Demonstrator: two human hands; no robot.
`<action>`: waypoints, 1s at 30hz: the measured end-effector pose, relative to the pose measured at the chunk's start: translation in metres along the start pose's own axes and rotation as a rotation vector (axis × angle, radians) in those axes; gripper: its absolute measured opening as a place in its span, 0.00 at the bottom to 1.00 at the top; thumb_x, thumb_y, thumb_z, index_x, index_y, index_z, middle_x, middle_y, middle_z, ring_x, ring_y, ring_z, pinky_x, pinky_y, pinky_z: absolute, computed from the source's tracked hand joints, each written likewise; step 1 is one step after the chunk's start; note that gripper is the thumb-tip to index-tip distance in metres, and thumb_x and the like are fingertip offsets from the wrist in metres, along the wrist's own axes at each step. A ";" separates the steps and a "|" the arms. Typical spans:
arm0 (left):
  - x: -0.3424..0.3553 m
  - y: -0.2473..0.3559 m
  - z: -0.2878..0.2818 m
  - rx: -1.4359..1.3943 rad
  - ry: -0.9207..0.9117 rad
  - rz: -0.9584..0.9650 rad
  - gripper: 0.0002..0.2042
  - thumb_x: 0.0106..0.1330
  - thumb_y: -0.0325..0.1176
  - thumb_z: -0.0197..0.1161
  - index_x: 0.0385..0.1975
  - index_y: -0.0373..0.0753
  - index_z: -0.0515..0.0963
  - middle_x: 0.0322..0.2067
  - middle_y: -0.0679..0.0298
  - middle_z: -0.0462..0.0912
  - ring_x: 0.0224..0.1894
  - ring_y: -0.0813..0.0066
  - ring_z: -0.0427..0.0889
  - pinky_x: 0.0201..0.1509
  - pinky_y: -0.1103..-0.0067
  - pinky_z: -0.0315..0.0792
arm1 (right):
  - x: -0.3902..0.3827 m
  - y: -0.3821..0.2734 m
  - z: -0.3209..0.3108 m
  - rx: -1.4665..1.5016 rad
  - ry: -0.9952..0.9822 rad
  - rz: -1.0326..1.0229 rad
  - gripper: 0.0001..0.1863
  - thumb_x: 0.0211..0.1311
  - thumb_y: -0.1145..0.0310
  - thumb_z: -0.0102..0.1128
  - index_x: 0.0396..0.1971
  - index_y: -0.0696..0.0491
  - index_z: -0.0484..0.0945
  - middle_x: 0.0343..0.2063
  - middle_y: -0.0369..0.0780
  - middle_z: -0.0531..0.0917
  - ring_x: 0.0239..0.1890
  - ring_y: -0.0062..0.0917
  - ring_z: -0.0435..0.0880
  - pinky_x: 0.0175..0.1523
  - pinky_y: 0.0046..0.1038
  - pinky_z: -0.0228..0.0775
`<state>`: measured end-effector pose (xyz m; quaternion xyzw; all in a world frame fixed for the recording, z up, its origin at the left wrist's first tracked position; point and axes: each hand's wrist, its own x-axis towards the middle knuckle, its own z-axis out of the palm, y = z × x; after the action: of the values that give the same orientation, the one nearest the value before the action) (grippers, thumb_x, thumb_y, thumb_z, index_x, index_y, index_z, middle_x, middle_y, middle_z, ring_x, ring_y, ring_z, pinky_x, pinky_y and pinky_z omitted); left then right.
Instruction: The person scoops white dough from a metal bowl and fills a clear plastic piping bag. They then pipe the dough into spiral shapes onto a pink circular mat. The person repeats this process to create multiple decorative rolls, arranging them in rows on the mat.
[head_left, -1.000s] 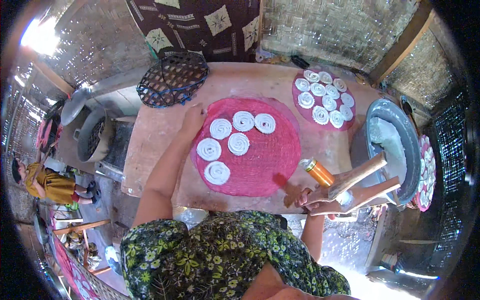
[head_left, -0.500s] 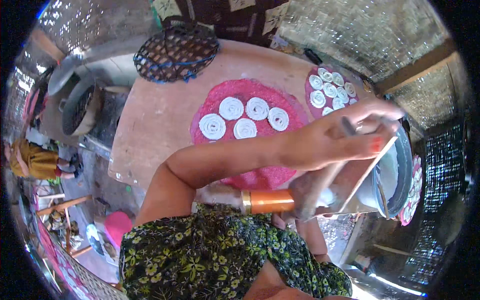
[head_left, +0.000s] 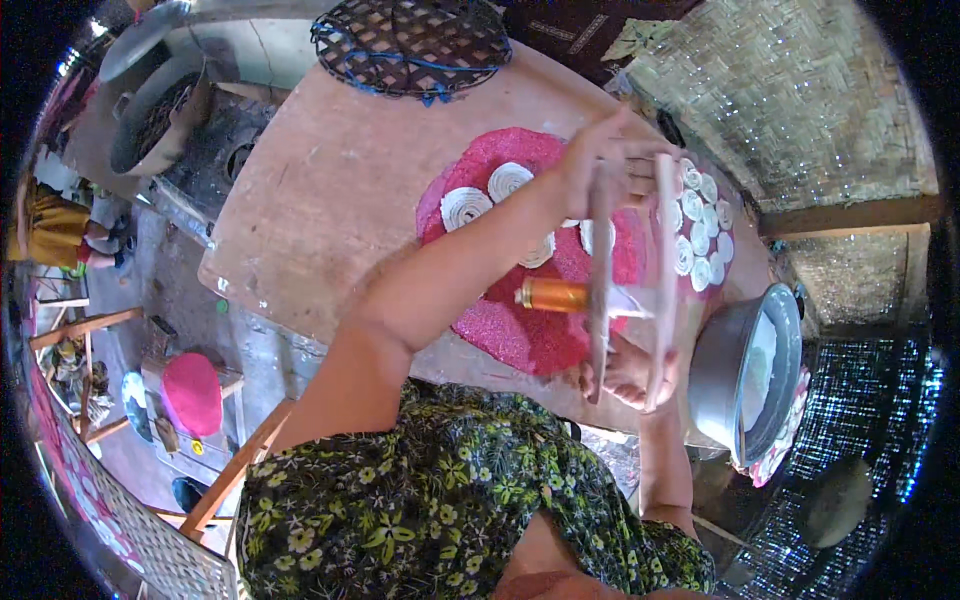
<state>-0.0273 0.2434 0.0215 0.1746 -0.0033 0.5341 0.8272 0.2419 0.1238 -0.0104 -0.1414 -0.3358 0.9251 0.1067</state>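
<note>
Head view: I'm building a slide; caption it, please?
Right hand holding a wooden-barred tool with an orange cylinder, left hand at its far end, above a pink mat bearing white coils.

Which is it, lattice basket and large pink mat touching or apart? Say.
Apart: the head view shows tabletop between the lattice basket and the large pink mat.

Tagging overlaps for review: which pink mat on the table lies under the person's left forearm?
The larger-looking mat, mid-view; the far mat, beside the woven wall, is clear of that forearm.
</note>
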 end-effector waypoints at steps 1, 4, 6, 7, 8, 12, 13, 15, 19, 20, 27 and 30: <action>-0.001 0.002 -0.029 -0.097 -0.009 0.028 0.35 0.62 0.62 0.46 0.48 0.31 0.73 0.44 0.49 0.79 0.49 0.55 0.78 0.58 0.63 0.67 | 0.003 0.000 0.001 -0.017 0.176 0.028 0.56 0.50 0.30 0.52 0.65 0.60 0.45 0.51 0.56 0.71 0.48 0.44 0.76 0.49 0.43 0.70; -0.020 -0.010 -0.098 -0.329 -0.036 0.115 0.36 0.62 0.62 0.46 0.48 0.29 0.71 0.45 0.49 0.78 0.49 0.52 0.76 0.59 0.61 0.66 | 0.014 -0.006 0.004 -0.107 0.320 0.197 0.53 0.51 0.31 0.51 0.64 0.60 0.50 0.48 0.56 0.74 0.46 0.44 0.78 0.48 0.41 0.71; -0.026 -0.014 -0.104 -0.387 -0.026 0.183 0.34 0.62 0.61 0.47 0.47 0.29 0.71 0.43 0.49 0.77 0.48 0.52 0.76 0.58 0.61 0.67 | 0.017 -0.017 0.015 -0.152 0.347 0.219 0.46 0.56 0.35 0.48 0.61 0.61 0.56 0.43 0.57 0.77 0.42 0.44 0.80 0.46 0.39 0.73; -0.028 -0.018 -0.097 -0.388 -0.009 0.219 0.33 0.62 0.61 0.48 0.45 0.29 0.72 0.41 0.50 0.77 0.46 0.52 0.76 0.57 0.61 0.67 | 0.009 -0.027 0.016 -0.234 0.379 0.222 0.45 0.57 0.36 0.48 0.60 0.62 0.57 0.42 0.57 0.77 0.41 0.43 0.81 0.45 0.39 0.74; -0.031 -0.021 -0.090 -0.394 0.014 0.256 0.32 0.62 0.60 0.48 0.43 0.30 0.73 0.40 0.51 0.78 0.45 0.52 0.76 0.56 0.61 0.68 | 0.002 -0.032 0.015 -0.311 0.412 0.229 0.43 0.58 0.38 0.47 0.59 0.62 0.59 0.41 0.57 0.78 0.40 0.43 0.82 0.44 0.38 0.74; -0.030 0.003 -0.069 -0.305 -0.161 0.345 0.34 0.62 0.65 0.43 0.43 0.34 0.74 0.40 0.51 0.78 0.44 0.52 0.78 0.48 0.64 0.71 | 0.009 -0.034 0.037 -0.349 0.515 0.152 0.34 0.60 0.49 0.48 0.53 0.65 0.66 0.39 0.57 0.80 0.36 0.43 0.83 0.41 0.37 0.77; -0.033 0.006 -0.062 -0.339 -0.216 0.347 0.34 0.62 0.65 0.43 0.41 0.35 0.74 0.38 0.52 0.78 0.43 0.53 0.78 0.46 0.65 0.72 | 0.007 -0.037 0.041 -0.386 0.514 0.186 0.35 0.59 0.48 0.49 0.54 0.65 0.65 0.38 0.56 0.80 0.35 0.41 0.84 0.40 0.36 0.77; -0.038 -0.001 -0.055 -0.271 -0.111 0.387 0.31 0.62 0.63 0.46 0.38 0.36 0.74 0.37 0.54 0.77 0.41 0.56 0.77 0.45 0.66 0.73 | 0.006 -0.050 0.057 -0.436 0.533 0.234 0.39 0.58 0.45 0.48 0.57 0.65 0.62 0.38 0.55 0.80 0.34 0.40 0.83 0.38 0.34 0.76; -0.031 0.009 -0.040 -0.180 -0.101 0.437 0.29 0.62 0.62 0.46 0.37 0.37 0.73 0.35 0.57 0.76 0.40 0.60 0.77 0.42 0.68 0.74 | 0.004 -0.058 0.052 -0.565 0.591 0.221 0.41 0.56 0.44 0.48 0.59 0.62 0.61 0.35 0.55 0.80 0.32 0.38 0.83 0.36 0.34 0.75; -0.030 0.017 -0.033 -0.157 -0.152 0.441 0.29 0.62 0.62 0.45 0.37 0.37 0.73 0.35 0.58 0.76 0.40 0.61 0.77 0.41 0.69 0.74 | 0.009 -0.057 0.054 -0.595 0.612 0.200 0.40 0.55 0.44 0.48 0.59 0.62 0.61 0.34 0.55 0.80 0.32 0.38 0.83 0.36 0.34 0.75; -0.033 -0.001 -0.021 -0.199 -0.001 0.457 0.34 0.59 0.67 0.43 0.32 0.35 0.76 0.33 0.55 0.78 0.37 0.61 0.78 0.42 0.70 0.73 | 0.006 -0.072 0.088 -0.595 0.606 0.205 0.39 0.51 0.45 0.57 0.52 0.64 0.67 0.31 0.48 0.81 0.30 0.31 0.83 0.33 0.30 0.75; -0.032 0.017 -0.022 -0.006 -0.089 0.465 0.29 0.61 0.64 0.46 0.32 0.39 0.75 0.29 0.60 0.77 0.35 0.63 0.77 0.38 0.71 0.73 | 0.021 -0.065 0.099 -0.640 0.660 0.090 0.36 0.51 0.46 0.59 0.47 0.65 0.72 0.28 0.45 0.81 0.27 0.26 0.82 0.31 0.25 0.73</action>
<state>-0.0606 0.2281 -0.0008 0.1900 -0.0813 0.7022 0.6814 0.1959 0.1204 0.1011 -0.4685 -0.5460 0.6844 0.1184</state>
